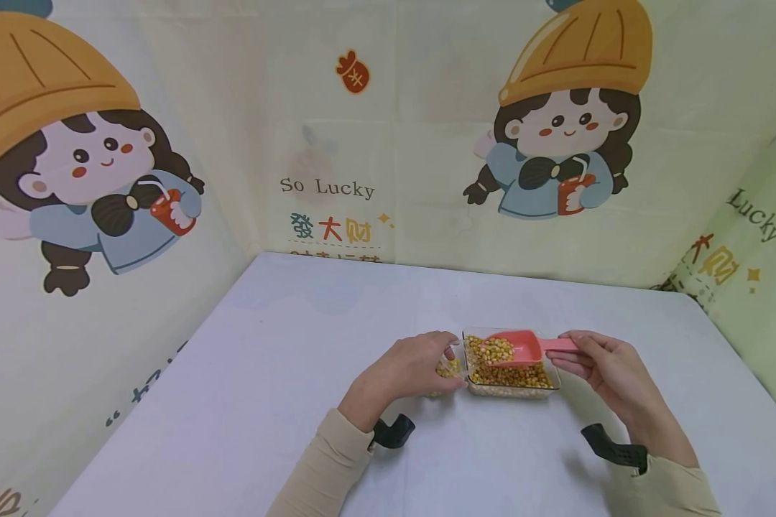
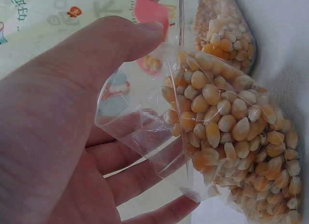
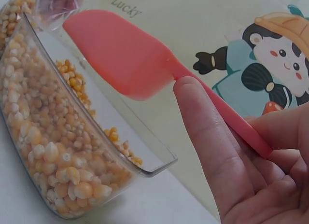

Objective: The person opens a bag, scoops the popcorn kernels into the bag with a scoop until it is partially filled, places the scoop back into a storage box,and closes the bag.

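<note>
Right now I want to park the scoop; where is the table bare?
Bare table lies left of the left hand, behind the box toward the wall, and right of the right hand. Crowded: bag, box and scoop between the hands.

Beige long sleeves [image 1: 323, 474] on both arms, with black, perhaps plastic, camera mounts [image 1: 393, 431] at each wrist.

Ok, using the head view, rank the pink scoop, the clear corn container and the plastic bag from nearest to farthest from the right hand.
1. pink scoop: its handle is held in the right hand.
2. clear corn container: just left of that hand, under the scoop.
3. plastic bag: farthest left, held by the left hand.
</note>
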Tool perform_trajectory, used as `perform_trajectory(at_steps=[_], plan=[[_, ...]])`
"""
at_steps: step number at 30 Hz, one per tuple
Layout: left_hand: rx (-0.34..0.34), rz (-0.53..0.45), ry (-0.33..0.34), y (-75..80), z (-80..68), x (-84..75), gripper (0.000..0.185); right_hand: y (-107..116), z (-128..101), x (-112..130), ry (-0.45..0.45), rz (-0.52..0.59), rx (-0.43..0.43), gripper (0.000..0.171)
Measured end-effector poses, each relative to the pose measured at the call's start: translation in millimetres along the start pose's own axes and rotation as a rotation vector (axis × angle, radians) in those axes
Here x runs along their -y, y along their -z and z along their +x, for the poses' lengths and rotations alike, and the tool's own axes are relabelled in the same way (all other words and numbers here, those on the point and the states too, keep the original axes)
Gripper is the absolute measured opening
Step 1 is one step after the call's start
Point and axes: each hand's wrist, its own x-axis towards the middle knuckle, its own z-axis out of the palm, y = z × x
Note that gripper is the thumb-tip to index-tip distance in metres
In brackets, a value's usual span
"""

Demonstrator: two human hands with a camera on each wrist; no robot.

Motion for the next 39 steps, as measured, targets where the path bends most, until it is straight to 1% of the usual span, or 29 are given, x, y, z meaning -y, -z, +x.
perform_trajectory(at_steps=[10,17,24,28,33,37,39], plan=[[0.002,0.000,0.008,-0.3,0.2,0.0,0.066,-9,-2,7,0.030,0.002,0.005,0.019],[-0.003,0.001,0.008,-0.2,-0.2,-0.5,0.065,-21,-3,13,0.032,-0.051,-0.005,0.021],[-0.002,0.006,0.019,-0.5,-0.2,-1.7,0.066,-30,-3,14,0.035,-0.073,0.023,0.023],[-0.004,0.007,0.024,-0.4,-0.6,-2.5,0.066,-36,-2,13,0.032,-0.102,0.021,0.029],[-0.004,0.013,0.031,0.0,-1.1,-3.9,0.067,-44,-2,13,0.049,-0.148,0.014,0.038],[-0.007,0.015,0.031,0.3,-1.8,-4.7,0.068,-52,-3,14,0.047,-0.215,-0.003,0.049],[-0.007,0.011,0.031,0.3,-2.2,-4.7,0.068,-55,-3,15,0.045,-0.271,-0.020,0.052]])
